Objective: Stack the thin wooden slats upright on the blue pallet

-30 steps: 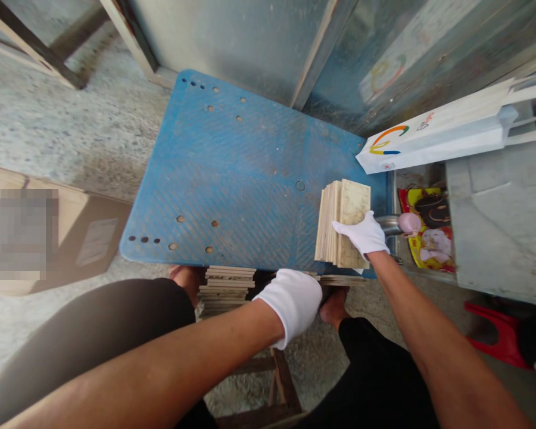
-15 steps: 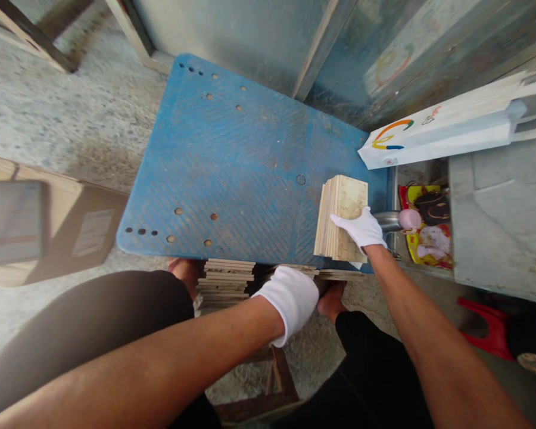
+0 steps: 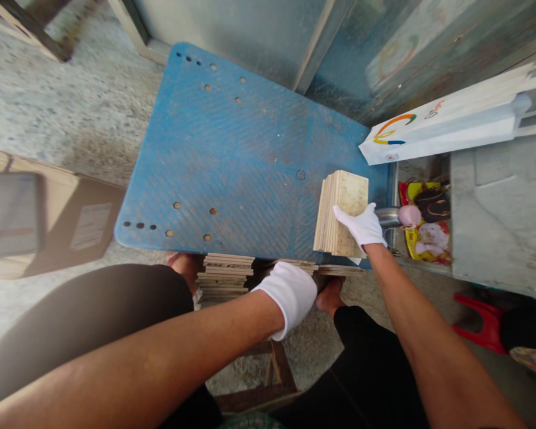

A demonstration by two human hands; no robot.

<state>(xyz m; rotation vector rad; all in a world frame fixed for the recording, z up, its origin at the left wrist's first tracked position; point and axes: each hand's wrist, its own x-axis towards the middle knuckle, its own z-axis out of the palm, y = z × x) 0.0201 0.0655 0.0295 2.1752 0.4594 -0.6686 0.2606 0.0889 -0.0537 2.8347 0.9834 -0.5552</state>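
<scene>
Blue table: we list one ribbed top (image 3: 232, 179), pierced with small holes.
Cardboard box: one (image 3: 96, 205), at far left, apart from the table.
White bag: one (image 3: 446, 122), lying beyond the panels, coloured logo showing.
Lower panels: one uneven pile (image 3: 227, 275) below the table's near edge, with more layers beside it; should one slide out, we judge the nearby bare foot (image 3: 330, 295) exposed.
Table stack: pale panels (image 3: 345, 193) near the table's near right corner, broad face towards us, layered edges at left, not quite flush. We judge a push towards the near edge could tip some off; uneven pressure could shear the layers.
Left hand: white-gloved (image 3: 290, 298), over the lower layers; fingers hidden, so we cannot tell whether they grip. A blind pull could topple that pile.
Right hand: white-gloved (image 3: 360, 226), thumb and forefinger spread apart, touching the table stack.
Pink-topped flask: one (image 3: 388, 218), just beside the right wrist; a backward swing might knock it, we judge.
</scene>
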